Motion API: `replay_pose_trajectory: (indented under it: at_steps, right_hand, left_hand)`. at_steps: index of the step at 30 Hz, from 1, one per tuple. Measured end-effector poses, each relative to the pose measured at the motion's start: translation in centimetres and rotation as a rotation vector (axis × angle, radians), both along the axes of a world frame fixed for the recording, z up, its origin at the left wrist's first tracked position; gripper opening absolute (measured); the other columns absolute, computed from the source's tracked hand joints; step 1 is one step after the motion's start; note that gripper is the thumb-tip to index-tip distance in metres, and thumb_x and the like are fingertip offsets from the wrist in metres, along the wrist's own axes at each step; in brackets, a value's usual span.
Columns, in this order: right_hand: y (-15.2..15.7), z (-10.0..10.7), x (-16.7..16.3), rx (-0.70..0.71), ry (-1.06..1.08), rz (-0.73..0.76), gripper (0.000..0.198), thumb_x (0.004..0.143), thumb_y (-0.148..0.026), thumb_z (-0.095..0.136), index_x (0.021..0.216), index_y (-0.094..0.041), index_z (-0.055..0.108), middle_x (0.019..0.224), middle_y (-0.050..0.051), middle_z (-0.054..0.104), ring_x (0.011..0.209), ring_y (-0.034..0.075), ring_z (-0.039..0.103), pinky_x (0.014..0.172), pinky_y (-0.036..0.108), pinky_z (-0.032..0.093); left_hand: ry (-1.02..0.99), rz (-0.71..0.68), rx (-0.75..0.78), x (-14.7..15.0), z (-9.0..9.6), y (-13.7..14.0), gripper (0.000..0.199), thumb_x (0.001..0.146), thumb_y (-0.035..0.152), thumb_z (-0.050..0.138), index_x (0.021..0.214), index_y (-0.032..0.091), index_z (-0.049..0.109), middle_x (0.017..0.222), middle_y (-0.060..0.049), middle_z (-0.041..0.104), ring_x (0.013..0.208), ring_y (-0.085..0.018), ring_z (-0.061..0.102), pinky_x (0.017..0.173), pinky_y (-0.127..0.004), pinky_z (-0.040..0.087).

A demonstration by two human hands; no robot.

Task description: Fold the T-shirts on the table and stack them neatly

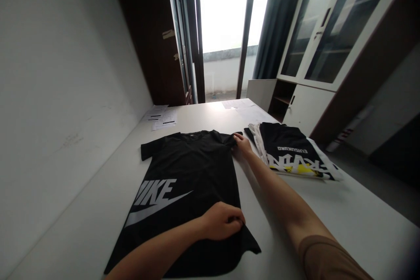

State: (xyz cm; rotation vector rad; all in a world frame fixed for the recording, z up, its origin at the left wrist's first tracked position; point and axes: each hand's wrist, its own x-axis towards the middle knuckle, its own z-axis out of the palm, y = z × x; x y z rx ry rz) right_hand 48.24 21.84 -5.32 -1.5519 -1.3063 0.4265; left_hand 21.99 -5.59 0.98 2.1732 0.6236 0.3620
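Note:
A black T-shirt [197,170] with a grey NIKE print lies spread on the white table [88,210], its collar toward the window. My left hand [223,221] is closed on the shirt's right side near the hem, and a corner of cloth hangs out beyond the fingers. Farther up, my right hand [242,143] pinches the edge of the right sleeve. Part of the shirt's lower left is hidden under my left forearm. Just right of my right hand sits a stack of folded shirts [288,140], the top one black with white and yellow lettering.
Papers [164,117] lie at the table's far left, with more paper [241,106] at the far end. A wall [65,96] borders the left side. Beyond stand a dark cabinet [147,30], a glass door [225,17] and a white cabinet [308,105].

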Motion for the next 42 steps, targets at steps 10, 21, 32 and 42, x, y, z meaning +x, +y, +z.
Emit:
replay_pose_trajectory:
  at_steps: [10,21,32,42]
  right_hand:
    - [2.4,1.0,1.6,-0.254,0.125,-0.233,0.055,0.081,-0.038,0.068,0.128,-0.011,0.065,0.126,0.019,0.069,0.12,0.031,0.063,0.105,0.038,0.046]
    - [3.2,2.0,0.9,-0.436,-0.315,-0.009,0.045,0.081,-0.03,0.065,0.124,-0.022,0.074,0.114,0.009,0.076,0.1,0.024,0.072,0.084,0.029,0.056]
    - [3.4,2.5,2.3,-0.496,-0.339,-0.196,0.073,0.091,-0.047,0.06,0.151,-0.008,0.047,0.138,0.023,0.062,0.126,0.032,0.061,0.104,0.037,0.048]
    - [4.0,2.4,1.9,-0.467,-0.416,-0.065,0.061,0.083,-0.017,0.059,0.144,-0.018,0.06,0.131,0.012,0.069,0.122,0.027,0.064,0.104,0.033,0.049]
  left_hand:
    - [-0.165,0.078,-0.465,0.5,-0.6,-0.6,0.025,0.09,0.038,0.064,0.084,0.014,0.065,0.077,0.001,0.059,0.072,-0.012,0.051,0.068,-0.022,0.041]
    - [0.014,0.176,-0.249,-0.3,0.6,-1.2,0.038,0.081,0.018,0.065,0.118,0.022,0.06,0.074,0.009,0.05,0.059,-0.007,0.042,0.057,-0.02,0.032]
    - [-0.005,-0.058,-0.489,-0.5,-0.7,-1.2,0.042,0.081,0.006,0.043,0.103,0.019,0.076,0.072,0.003,0.063,0.062,-0.01,0.058,0.062,-0.018,0.043]
    - [-0.054,-0.015,-0.084,-0.5,-1.4,-0.9,0.033,0.086,0.04,0.075,0.071,0.017,0.056,0.084,0.002,0.059,0.069,-0.009,0.05,0.063,-0.02,0.037]
